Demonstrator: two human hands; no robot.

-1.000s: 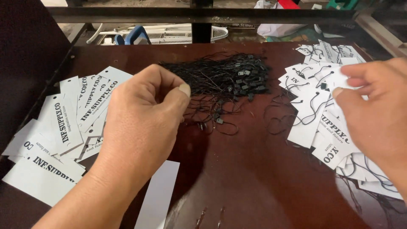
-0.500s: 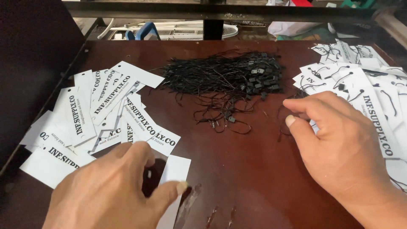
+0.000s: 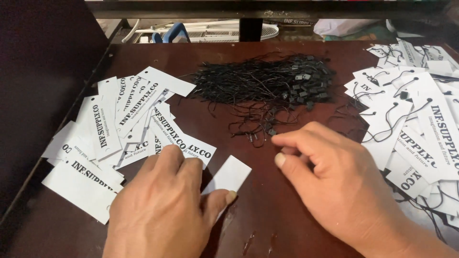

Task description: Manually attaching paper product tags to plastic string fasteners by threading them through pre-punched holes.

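My left hand (image 3: 165, 210) lies palm down at the lower left, its fingers and thumb pinching a blank white card tag (image 3: 229, 174) that rests on the dark wooden table (image 3: 282, 224). Its knuckles overlap the near edge of a loose spread of white printed tags (image 3: 119, 124). My right hand (image 3: 337, 184) hovers low at the lower right, fingers curled and apart, with the fingertips next to thin black strings (image 3: 256, 131) trailing from a heap of black string fasteners (image 3: 267, 83). I cannot see anything held in it.
A second pile of white tags with black strings attached (image 3: 416, 124) covers the right side. A dark panel (image 3: 43, 71) borders the table on the left. Beyond the far edge are a white fan grille (image 3: 215, 33) and a blue object (image 3: 169, 33).
My left hand came down from the tag spread to the near edge and took hold of a blank tag. My right hand moved left from the strung tags toward the loose strings.
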